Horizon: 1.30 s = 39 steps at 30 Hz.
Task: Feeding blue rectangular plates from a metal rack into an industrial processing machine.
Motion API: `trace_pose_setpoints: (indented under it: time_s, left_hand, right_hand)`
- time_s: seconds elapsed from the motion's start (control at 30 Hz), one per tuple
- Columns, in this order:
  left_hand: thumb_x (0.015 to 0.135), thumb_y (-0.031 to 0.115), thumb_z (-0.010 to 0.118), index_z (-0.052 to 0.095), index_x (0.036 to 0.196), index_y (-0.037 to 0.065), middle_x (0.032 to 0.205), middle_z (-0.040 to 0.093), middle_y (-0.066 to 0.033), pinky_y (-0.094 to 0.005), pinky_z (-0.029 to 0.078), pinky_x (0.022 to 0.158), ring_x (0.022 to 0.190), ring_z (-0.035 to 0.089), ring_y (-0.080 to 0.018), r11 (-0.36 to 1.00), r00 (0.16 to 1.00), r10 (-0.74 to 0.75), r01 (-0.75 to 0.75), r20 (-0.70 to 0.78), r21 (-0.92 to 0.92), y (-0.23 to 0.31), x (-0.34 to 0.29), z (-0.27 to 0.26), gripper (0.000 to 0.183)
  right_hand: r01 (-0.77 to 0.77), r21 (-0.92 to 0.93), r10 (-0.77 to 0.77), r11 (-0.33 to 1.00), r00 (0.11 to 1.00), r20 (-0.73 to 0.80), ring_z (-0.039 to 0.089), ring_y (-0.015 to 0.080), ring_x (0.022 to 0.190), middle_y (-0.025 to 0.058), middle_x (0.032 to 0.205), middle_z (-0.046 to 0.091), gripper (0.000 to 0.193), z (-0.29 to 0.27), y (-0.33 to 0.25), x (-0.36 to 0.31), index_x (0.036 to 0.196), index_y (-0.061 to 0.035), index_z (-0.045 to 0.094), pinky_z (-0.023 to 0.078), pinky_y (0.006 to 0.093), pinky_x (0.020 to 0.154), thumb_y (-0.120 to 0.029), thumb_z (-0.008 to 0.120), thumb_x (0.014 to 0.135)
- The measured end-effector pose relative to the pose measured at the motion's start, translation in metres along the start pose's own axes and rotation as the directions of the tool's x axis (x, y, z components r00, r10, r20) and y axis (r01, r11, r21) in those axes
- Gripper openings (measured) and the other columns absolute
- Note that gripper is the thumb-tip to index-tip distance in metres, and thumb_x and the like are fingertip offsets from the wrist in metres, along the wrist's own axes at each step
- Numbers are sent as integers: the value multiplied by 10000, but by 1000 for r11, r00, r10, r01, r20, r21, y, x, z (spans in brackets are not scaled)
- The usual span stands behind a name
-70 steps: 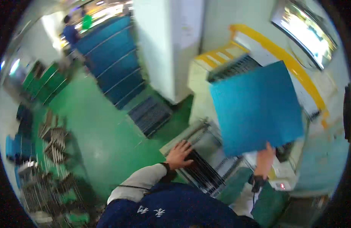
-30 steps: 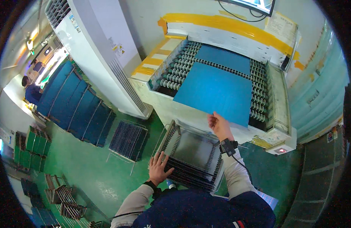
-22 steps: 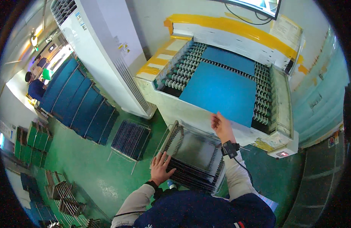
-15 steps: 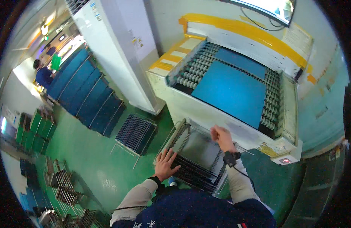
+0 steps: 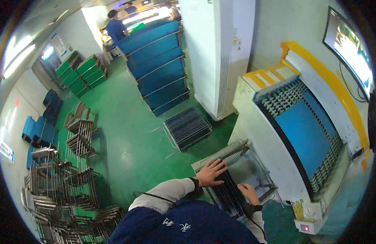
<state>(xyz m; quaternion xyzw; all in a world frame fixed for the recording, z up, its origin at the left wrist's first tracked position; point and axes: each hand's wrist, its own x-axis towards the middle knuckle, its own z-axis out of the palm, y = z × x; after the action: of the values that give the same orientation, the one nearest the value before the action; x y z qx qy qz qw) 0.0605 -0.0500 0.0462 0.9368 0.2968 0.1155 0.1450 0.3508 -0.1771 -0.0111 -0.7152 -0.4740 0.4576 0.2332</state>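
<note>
In front of me stands a metal rack (image 5: 269, 179) with toothed slot bars, its near part filled with dark thin panels (image 5: 230, 193) on edge. My left hand (image 5: 211, 173) lies over the left end of these panels with its fingers spread. At their right end is my right hand (image 5: 249, 193), its fingers curled in. Whatever those fingers hold, if anything, is hidden. The rack's far part shows bare slots and a grey bottom.
A white roller conveyor machine (image 5: 253, 107) carries blue panels (image 5: 304, 138). Another loaded rack (image 5: 188, 128) sits on the green floor. Behind it rise stacked blue panels (image 5: 159, 65) beside a white column (image 5: 206, 53). Wire racks (image 5: 61, 183) crowd the left; a person (image 5: 116, 28) stands far off.
My view has swung left. My right hand has come down from above the rack's far part to the panels' right end. My left hand stays spread at their left end.
</note>
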Motion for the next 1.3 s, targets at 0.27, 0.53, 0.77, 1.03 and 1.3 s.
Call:
trace_pose_setpoints:
  time_s: [0.27,0.53,0.77,1.03,1.3]
  left_hand:
    - [941,600,531,308,1564,164,1648,215,-103,-520,164,1225,1513,194,-354,1000,998,-19,17,63,21,-1,-5,-4,792]
    - [937,592,538,334,1553,156,1650,211,-106,-521,184,1214,1510,205,-355,1000,1000,6,-7,25,29,-2,-2,2,782]
    - [951,600,512,330,1554,140,1653,201,-112,-513,166,1223,1518,182,-357,1000,1000,20,-20,12,14,-5,-4,4,780]
    - [956,603,497,343,1547,133,1644,219,-126,-513,136,1233,1518,176,-360,1000,999,6,-7,34,6,-2,-3,0,771]
    - [928,571,564,382,1522,100,1619,273,-148,-508,167,1225,1508,210,-354,999,998,45,-45,-39,4,-4,-4,-3,780]
  right_hand:
    - [10,-38,-9,999,999,47,675,237,792,176,889,721,486,-7,-47,-12,1031,17,714,498,365,724,-451,677,906]
    - [116,-453,-241,884,943,-228,676,388,860,229,926,707,444,2,-20,-3,985,4,728,511,447,762,-427,638,928]
    - [126,-275,-194,953,952,-237,643,445,841,240,857,677,336,14,-31,-14,899,-19,690,490,512,727,-353,657,887]
    - [86,-502,-261,861,921,-290,641,448,819,232,846,673,277,15,-33,-9,849,-27,675,496,521,705,-301,650,883]
    - [79,-594,-348,801,869,-353,618,422,764,201,776,641,273,-61,-143,-74,756,-39,615,455,514,665,-281,696,853]
